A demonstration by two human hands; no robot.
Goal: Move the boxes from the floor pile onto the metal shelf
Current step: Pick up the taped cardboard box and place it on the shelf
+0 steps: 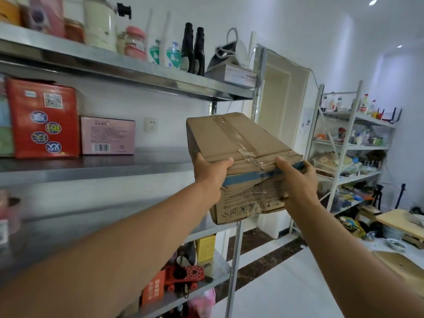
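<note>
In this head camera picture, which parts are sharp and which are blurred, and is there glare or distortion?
Head view: the cardboard box and both hands, left hand and right hand, are fairly sharp; the near left shelf edge and the forearms look smeared; ceiling lights glare white; the wide lens bends the shelf post and the walls.

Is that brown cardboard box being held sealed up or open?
Sealed. The cardboard box has its flaps closed, with clear tape running along the top seam and wrinkled over the near edge.
</note>
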